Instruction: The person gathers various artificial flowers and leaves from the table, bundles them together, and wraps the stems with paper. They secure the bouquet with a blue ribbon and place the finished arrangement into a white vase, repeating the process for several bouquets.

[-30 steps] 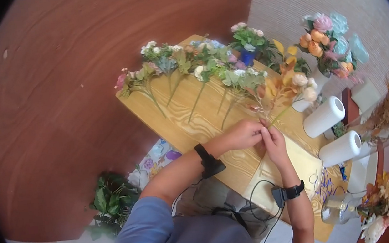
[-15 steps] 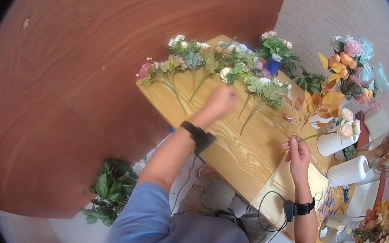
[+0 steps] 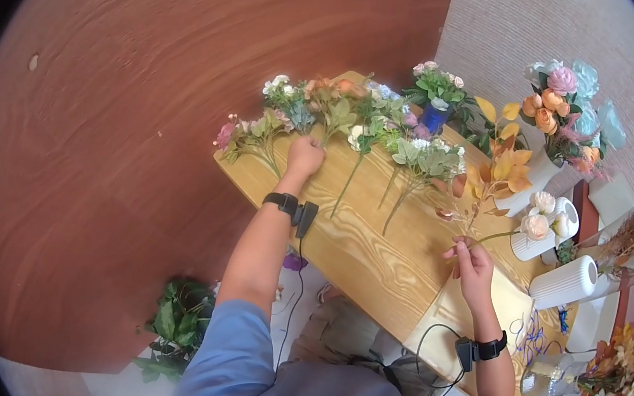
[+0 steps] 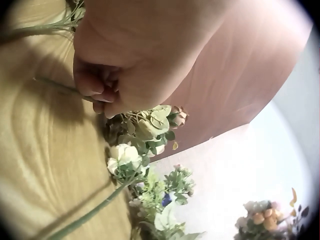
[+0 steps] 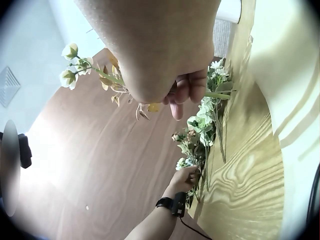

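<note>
My left hand (image 3: 306, 156) is at the far left of the table, and its fingers pinch a thin green flower stem (image 4: 60, 87) close over the wood. Which flower head belongs to that stem I cannot tell; pale green leaves (image 4: 159, 120) and a peach rose (image 4: 180, 117) show just beyond the fingers. Nearer the front right, my right hand (image 3: 475, 266) holds the stem of a spray of cream roses (image 3: 535, 226), its cut end (image 5: 217, 95) sticking out past the fingers. Orange-brown leaves (image 3: 512, 164) on a thin branch fan out beside the roses.
Several artificial flower stems lie along the table's (image 3: 372, 270) far side, among them a pink one (image 3: 225, 136) and a white one (image 3: 357, 137). White ribbed vases (image 3: 565, 283) line the right edge. A glass vase (image 3: 544, 375) lies near purple wire (image 3: 532, 334). A blue pot (image 3: 435, 118) stands behind.
My left hand has left the right hand and travelled to the far left, where it now pinches a stem. The right hand, with the cream roses, has shifted a little right and down in view.
</note>
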Motion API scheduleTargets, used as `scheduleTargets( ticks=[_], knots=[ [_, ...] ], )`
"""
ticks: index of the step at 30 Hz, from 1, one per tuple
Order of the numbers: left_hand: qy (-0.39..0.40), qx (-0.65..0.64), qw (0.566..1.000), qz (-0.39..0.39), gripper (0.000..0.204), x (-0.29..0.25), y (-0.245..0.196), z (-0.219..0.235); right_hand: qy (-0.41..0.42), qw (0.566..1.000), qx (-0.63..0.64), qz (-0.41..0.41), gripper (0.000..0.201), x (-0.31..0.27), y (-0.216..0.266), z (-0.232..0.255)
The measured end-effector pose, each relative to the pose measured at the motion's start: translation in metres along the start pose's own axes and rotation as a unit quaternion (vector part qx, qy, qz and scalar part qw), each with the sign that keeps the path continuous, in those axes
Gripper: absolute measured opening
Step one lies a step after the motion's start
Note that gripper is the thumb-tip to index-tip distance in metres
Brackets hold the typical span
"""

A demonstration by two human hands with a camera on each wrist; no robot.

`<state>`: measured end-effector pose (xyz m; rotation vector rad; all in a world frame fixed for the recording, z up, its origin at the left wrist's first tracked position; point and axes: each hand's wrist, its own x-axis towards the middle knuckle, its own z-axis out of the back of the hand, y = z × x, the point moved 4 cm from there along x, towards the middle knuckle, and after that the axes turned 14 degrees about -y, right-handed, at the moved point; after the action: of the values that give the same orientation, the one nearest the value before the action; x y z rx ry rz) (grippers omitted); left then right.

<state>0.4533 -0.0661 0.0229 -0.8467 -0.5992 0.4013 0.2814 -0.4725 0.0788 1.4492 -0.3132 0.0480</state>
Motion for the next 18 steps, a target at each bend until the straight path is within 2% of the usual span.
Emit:
scheduleTargets(
  ticks=[3, 5, 7, 9, 13, 15, 16, 18],
  knots=[
    [-0.005, -0.091, 0.996, -0.008, 0.015, 0.0, 0.01, -0.009, -0.029, 0.999, -0.03, -0.029, 0.02, -0.002, -0.001, 0.005],
    [0.011, -0.179, 0.984, 0.014, 0.011, -0.003, 0.006, -0.018, 0.014, 0.999, -0.022, -0.03, 0.021, 0.002, 0.002, 0.001],
    [0.029, -0.216, 0.975, 0.033, 0.01, -0.021, -0.022, -0.004, 0.004, 1.0, -0.012, -0.021, 0.022, 0.004, 0.002, 0.001],
    [0.086, -0.327, 0.936, 0.101, 0.019, -0.039, -0.054, 0.012, 0.004, 1.0, 0.0, -0.013, 0.023, 0.005, 0.004, 0.0],
    [0.083, -0.383, 0.915, 0.1, 0.024, -0.081, -0.105, 0.019, 0.013, 1.0, 0.007, -0.001, 0.024, 0.007, 0.007, -0.002],
    [0.143, -0.437, 0.884, 0.09, 0.023, -0.106, -0.126, 0.015, 0.015, 1.0, 0.004, -0.004, 0.024, 0.012, 0.008, -0.005],
    [0.144, -0.436, 0.884, 0.092, 0.023, -0.118, -0.132, 0.014, 0.01, 1.0, 0.008, -0.005, 0.025, 0.014, 0.008, -0.006],
    [0.206, -0.489, 0.845, 0.068, 0.018, -0.144, -0.148, 0.008, 0.007, 1.0, 0.012, -0.006, 0.025, 0.017, 0.008, -0.011]
  ],
)
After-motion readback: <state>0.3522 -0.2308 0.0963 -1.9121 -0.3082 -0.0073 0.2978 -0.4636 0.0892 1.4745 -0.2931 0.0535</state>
